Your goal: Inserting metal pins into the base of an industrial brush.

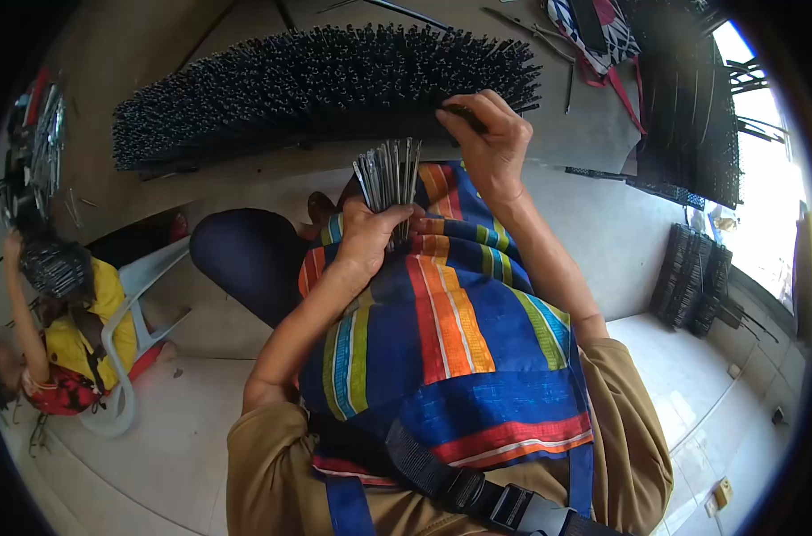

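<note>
Two hands at work: your left hand [368, 234] has its grip closed tight round a bundle of thin metal rods [390, 174], held upright over your striped apron [441, 339], tips fanning up toward 12 o'clock. Your right hand [488, 134] sits at 1 o'clock from the bundle, grip pinched narrow on one dark rod [466, 114] at the near edge of the big bristly rack of dark rods [325, 85] on the bench [593, 134]. Judging by that, you're mid-feed: one rod going into the rack, stock waiting in the left. Next move likely calls for seating that rod in line with its neighbours, then picking one piece from the fan without spilling the rest. At 8 o'clock, another person [62, 330] sits in a white plastic chair [124, 339], arm raised.
</note>
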`<state>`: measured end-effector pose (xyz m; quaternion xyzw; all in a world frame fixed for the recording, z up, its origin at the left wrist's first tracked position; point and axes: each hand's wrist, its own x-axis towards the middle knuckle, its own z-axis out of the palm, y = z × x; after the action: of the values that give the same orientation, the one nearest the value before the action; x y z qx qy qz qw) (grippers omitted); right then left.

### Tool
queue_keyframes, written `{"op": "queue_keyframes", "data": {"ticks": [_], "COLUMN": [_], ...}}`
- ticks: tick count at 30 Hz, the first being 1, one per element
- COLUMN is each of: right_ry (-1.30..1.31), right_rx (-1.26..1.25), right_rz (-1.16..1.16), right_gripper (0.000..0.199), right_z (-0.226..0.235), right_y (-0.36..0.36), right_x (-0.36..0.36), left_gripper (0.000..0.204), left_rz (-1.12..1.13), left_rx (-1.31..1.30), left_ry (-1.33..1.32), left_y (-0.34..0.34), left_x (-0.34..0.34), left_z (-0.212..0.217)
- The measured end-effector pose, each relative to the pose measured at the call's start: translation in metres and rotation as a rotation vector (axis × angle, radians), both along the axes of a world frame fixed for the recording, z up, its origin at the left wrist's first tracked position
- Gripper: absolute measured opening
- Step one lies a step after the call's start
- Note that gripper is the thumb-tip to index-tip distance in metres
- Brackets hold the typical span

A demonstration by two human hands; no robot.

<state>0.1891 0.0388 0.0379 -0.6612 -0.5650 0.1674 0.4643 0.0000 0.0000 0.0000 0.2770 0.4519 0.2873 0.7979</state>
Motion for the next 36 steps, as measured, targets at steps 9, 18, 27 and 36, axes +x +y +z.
{"op": "queue_keyframes", "data": {"ticks": [9,18,27,36], "right_ry": [-0.219,-0.347,-0.341,-0.424], "right_rx": [0.039,0.077,-0.061,0.208], "right_rz": [0.022,0.043,0.030,0.093], "right_gripper": [0.017,0.029,0.039,0.016], "right_z": [0.007,0.011,0.011,0.012], "right_y": [0.005,0.004,-0.019,0.013], "right_x": [-0.001,-0.001,-0.001,-0.008], "left_gripper": [0.015,0.015,0.020,0.016], "left_rz": [-0.011,0.002,0.002,0.027], "left_rx": [-0.231,-0.230,-0.225,-0.175], "left_ry": [-0.060,-0.134,-0.191,-0.163], "left_y": [0.005,0.003,0.003,0.004], "left_x": [0.000,0.000,-0.004,-0.004], "left_z": [0.005,0.001,0.000,0.001]}}
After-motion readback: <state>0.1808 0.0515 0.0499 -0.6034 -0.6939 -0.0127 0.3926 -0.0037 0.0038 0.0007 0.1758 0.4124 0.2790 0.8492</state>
